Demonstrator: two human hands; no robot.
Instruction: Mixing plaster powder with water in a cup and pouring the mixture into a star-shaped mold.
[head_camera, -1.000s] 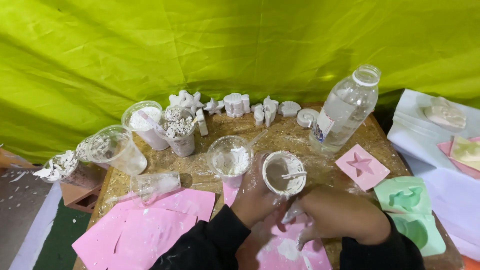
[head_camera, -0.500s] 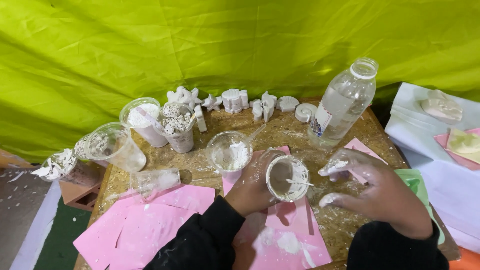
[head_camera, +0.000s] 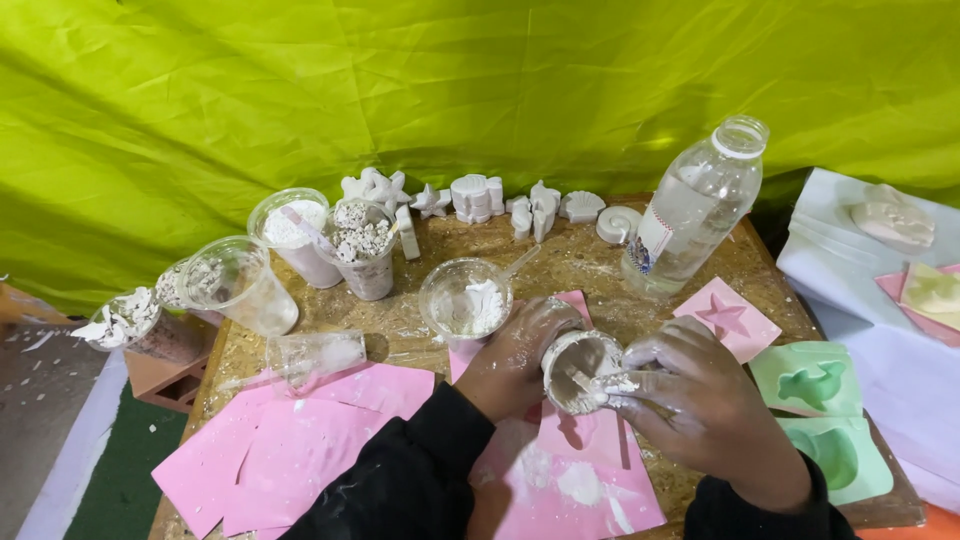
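Here, a small round cup (head_camera: 578, 368) filled with grey-white paste is held above the middle of the desk (head_camera: 590, 262), over a pink sheet (head_camera: 580, 470) near the front edge. The cup is gripped from the left side by the left hand (head_camera: 515, 352), whose fingers are curled closed around its wall. The right hand (head_camera: 700, 400) is brought in from the right; its fingers are bent and pinched on a short white stick (head_camera: 600, 382), the end of which is dipped into the paste. Both hands are smeared with white material, and dark sleeves are seen at the wrists.

Behind the cup, a clear plastic cup (head_camera: 466, 297) with white powder and a spoon inside is placed near the centre of the desk. A tall clear bottle (head_camera: 695, 210), without a cap and partly filled with water, is standing toward the back right corner. At the back left, a cup of white powder (head_camera: 292, 232) and a cup of broken white pieces (head_camera: 365, 245) are set side by side. An empty clear cup (head_camera: 240, 285) is tilted at the left edge, and another clear cup (head_camera: 310, 355) is lying on its side near it. Small white cast figures (head_camera: 480, 198) are lined along the back edge. A pink star mould (head_camera: 727, 318) and green moulds (head_camera: 825, 410) are kept at the right edge.
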